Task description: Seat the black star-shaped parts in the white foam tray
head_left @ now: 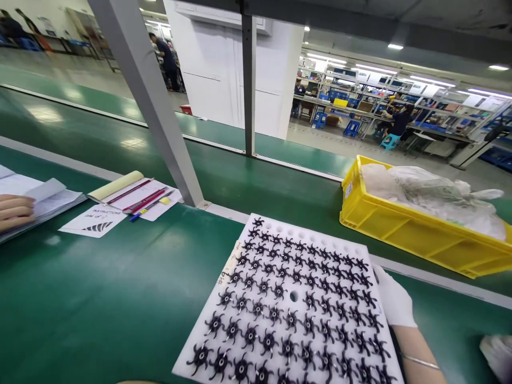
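Observation:
A white foam tray (210,309) is tilted in front of me, with rows of small black impellers (250,335) with curved blades set in it. One hole near its middle and several along its far edge hold no impeller. My right hand (394,296), in a white glove, grips the tray's right edge; its fingers are partly hidden behind the foam. Handwriting marks a tape label (230,264) on the tray's left edge. Only a sliver of skin shows at the bottom edge, and my left hand cannot be made out.
Another person's bare hand (16,210) rests on papers (60,200) at left. Pens (148,200) lie on a notepad beside an instruction card (94,221). A yellow crate (420,237) with plastic bags stands at right. Metal posts (150,101) rise from the green bench.

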A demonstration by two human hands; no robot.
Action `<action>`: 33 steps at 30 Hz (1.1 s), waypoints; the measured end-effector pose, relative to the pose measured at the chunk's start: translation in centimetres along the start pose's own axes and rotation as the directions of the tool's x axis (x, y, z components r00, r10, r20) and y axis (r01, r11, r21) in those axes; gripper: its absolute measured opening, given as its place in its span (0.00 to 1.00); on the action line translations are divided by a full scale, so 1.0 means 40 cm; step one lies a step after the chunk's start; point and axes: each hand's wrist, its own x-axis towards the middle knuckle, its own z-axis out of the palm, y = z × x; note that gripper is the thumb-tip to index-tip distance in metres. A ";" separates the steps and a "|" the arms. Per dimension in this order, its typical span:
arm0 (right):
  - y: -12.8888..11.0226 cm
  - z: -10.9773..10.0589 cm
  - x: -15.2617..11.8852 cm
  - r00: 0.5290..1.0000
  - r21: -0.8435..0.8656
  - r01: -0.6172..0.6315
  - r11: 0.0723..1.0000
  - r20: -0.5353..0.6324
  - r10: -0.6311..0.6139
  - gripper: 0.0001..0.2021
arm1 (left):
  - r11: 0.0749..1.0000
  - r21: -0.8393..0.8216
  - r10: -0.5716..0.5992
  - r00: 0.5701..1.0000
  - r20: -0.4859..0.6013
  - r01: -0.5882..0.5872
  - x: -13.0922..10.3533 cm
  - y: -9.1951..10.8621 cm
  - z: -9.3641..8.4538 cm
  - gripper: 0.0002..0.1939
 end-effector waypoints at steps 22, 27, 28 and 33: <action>0.005 -0.004 0.001 0.998 -0.026 -0.059 0.998 0.029 0.060 0.31 | 0.905 -0.037 -0.365 0.731 -0.576 0.423 -0.795 -0.932 -0.425 0.15; -0.002 -0.012 -0.002 0.996 -0.030 -0.071 0.997 0.048 0.072 0.31 | 0.835 0.119 -0.429 0.771 -0.471 0.537 -0.778 -0.877 -0.424 0.17; -0.002 -0.011 -0.001 0.996 -0.027 -0.071 0.997 0.044 0.072 0.31 | 0.824 0.117 -0.450 0.766 -0.459 0.554 -0.770 -0.866 -0.430 0.17; 0.000 -0.011 0.000 0.997 -0.014 -0.073 0.997 0.039 0.074 0.30 | 0.775 0.162 -0.500 0.750 -0.433 0.610 -0.734 -0.836 -0.447 0.23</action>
